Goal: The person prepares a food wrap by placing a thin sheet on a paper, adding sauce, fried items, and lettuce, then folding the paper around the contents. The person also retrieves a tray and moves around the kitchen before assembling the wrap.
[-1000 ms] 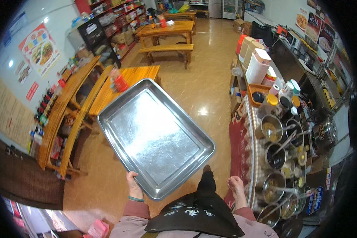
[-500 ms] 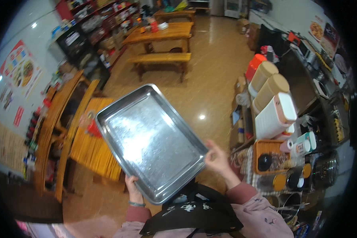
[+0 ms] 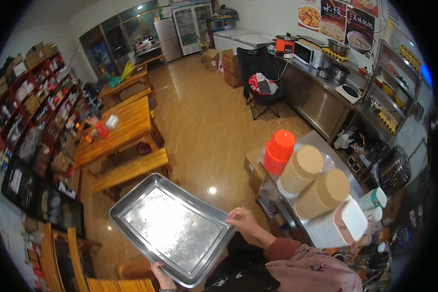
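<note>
Floor of glossy brown tile [image 3: 204,126] fills the room below you. Your large rectangular stainless-steel tray [image 3: 173,228] is held tilted in the air above it, beside the steel surface [image 3: 321,146] with its stacked tan round tubs [image 3: 301,170]. Your right hand [image 3: 245,221] grips the tray's right rim, fingers curled over the edge. Your left hand [image 3: 161,276] clasps the near rim at the frame's lower edge.

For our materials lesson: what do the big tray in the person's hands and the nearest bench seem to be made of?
Tray: probably stainless steel, a dull brushed silver that mirrors the ceiling light; left hand and right hand grip its rim.
Bench: seemingly varnished wood, orange-brown and glossy, with visible plank lines.
</note>
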A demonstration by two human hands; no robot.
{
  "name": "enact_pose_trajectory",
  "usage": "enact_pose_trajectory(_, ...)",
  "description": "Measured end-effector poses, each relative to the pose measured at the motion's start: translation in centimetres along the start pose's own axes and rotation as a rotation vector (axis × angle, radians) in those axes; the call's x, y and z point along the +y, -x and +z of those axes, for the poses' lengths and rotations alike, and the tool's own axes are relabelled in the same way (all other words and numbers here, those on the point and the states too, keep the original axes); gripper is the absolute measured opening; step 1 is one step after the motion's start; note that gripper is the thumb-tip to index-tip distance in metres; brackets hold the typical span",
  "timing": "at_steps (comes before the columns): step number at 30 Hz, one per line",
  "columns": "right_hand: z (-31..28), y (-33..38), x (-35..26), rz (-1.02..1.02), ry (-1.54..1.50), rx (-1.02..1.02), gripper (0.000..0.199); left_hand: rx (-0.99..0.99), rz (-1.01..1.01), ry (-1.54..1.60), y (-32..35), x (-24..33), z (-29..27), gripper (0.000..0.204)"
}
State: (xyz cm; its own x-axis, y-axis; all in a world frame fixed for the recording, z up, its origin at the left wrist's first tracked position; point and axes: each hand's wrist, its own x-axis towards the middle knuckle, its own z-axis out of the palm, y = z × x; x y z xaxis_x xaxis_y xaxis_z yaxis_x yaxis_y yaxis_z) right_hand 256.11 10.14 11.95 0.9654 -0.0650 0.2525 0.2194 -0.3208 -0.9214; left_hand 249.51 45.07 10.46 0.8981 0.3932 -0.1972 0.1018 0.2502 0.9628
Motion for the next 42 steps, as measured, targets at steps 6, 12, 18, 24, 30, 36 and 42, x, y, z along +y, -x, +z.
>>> enact_pose_trajectory(6, 0.6, -19.7, 6.6, 0.142, -0.171, 0.104, 0.028, 0.019, -0.420, 0.162, -13.9, 5.3, 14.7, 0.043)
enact_pose_trajectory(12, -0.3, -38.4, 8.3, 0.102, -0.251, 0.026, 0.021, -0.003, -0.440, 0.146, -27.4, 8.7, 25.8, 0.044)
enact_pose_trajectory(18, -5.7, -52.2, 16.8, 0.287, -0.519, 0.075, 0.027, -0.061, -0.451, 0.153, -42.3, 7.4, 36.9, 0.045)
enact_pose_trajectory(24, -16.7, -62.5, 26.5, 0.496, -0.824, 0.416, 0.040, -0.342, -0.039, 0.066, -59.8, 5.0, 53.6, 0.024)
enact_pose_trajectory(30, -28.8, -67.2, 30.1, 0.128, -1.606, 1.119, 0.062, -0.576, 0.451, -0.473, -75.5, 3.0, 72.1, 0.027)
enact_pose_trajectory(36, -33.3, -76.2, 41.4, 0.327, -1.565, 1.141, 0.050, -0.643, 0.167, -0.165, -83.7, 2.3, 91.4, 0.023)
enact_pose_trajectory(42, -39.3, -98.4, 48.6, 0.790, -1.185, 0.813, 0.035, -0.417, -0.196, 0.128, -90.7, 4.2, 109.9, 0.041)
